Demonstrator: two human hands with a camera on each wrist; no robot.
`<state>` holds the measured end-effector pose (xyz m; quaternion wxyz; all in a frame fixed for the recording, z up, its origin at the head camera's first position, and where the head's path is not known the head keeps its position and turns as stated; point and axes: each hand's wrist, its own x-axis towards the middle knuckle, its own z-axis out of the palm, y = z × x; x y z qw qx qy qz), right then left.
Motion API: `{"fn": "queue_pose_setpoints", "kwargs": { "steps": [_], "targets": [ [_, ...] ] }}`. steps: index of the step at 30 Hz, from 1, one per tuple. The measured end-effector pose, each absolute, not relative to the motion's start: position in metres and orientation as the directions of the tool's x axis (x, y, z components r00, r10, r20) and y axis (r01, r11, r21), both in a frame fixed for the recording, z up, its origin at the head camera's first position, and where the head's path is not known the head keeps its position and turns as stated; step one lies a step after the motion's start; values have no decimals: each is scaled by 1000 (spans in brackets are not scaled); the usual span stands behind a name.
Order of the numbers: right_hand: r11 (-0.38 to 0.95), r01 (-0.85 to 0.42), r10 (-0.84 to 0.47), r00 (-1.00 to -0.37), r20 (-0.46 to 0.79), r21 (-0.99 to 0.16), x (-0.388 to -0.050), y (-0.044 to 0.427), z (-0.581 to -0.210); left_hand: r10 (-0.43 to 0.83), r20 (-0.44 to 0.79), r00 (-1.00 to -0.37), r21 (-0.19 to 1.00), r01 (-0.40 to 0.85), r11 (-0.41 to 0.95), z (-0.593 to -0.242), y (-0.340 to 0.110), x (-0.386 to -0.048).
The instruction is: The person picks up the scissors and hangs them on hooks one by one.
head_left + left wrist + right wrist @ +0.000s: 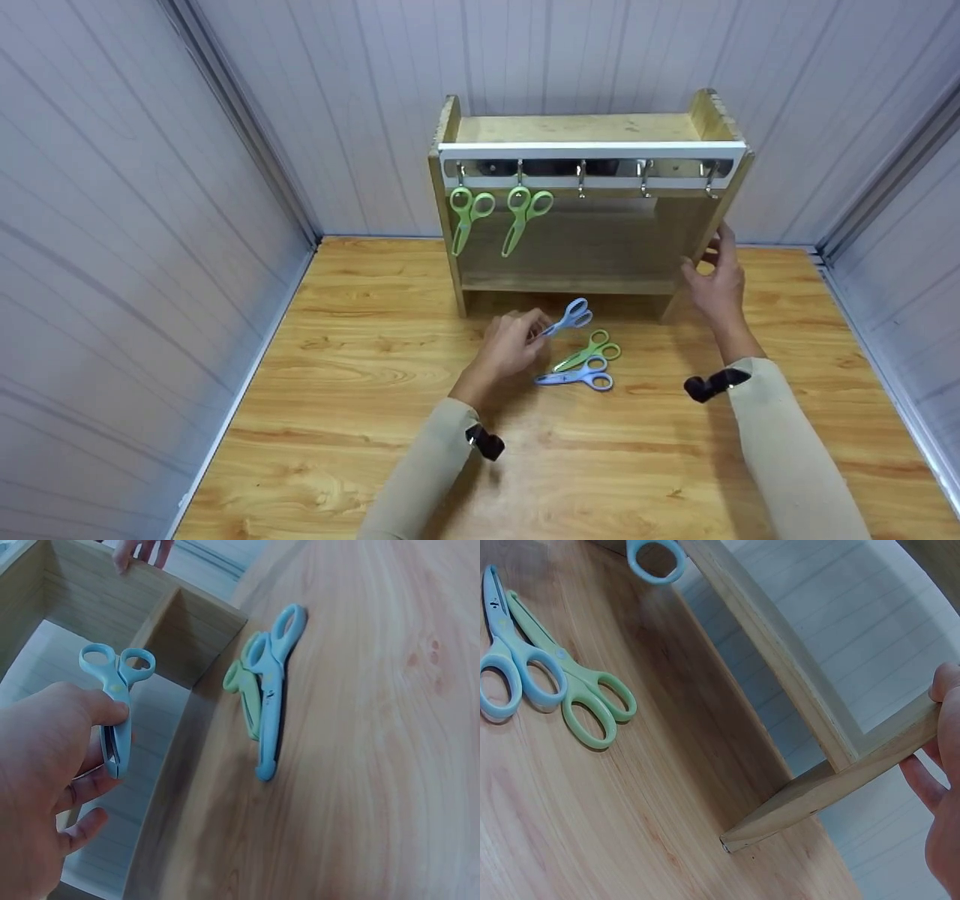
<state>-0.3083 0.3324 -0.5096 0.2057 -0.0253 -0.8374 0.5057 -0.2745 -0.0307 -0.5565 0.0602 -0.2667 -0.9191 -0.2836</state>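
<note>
Between thumb and fingers my left hand (510, 343) pinches blue scissors (118, 694) by the blade end, with the handle loops pointing away from the hand. Beside it on the table, green scissors (589, 352) lie partly under a second pair of blue scissors (576, 375). My right hand (718, 281) grips the right side panel of the wooden rack (667, 251), thumb in front and fingers behind. Two pairs of green scissors, a left one (466, 217) and a right one (525, 217), hang by their loops from the two leftmost hooks.
A white-edged metal hook rail (592, 150) runs across the rack's upper front; its middle hook (580, 180) and the two to its right hold nothing. The rack stands on a wood-grain table (337, 442), near the panelled back wall (390, 90). Panelled walls rise at both sides.
</note>
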Motion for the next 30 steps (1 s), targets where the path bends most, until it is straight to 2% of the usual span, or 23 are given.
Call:
{"fn": "queue_pose_setpoints", "kwargs": {
  "steps": [12,30],
  "targets": [
    [486,-171,270,-903,334,-857,-307,330,-510,466,281,-839,509,542,668,-544,-30,-277],
    [490,-193,239,-908,344,-850,-307,332,-510,461,373,-805,503,594,629,-513,-21,-272]
  ]
}}
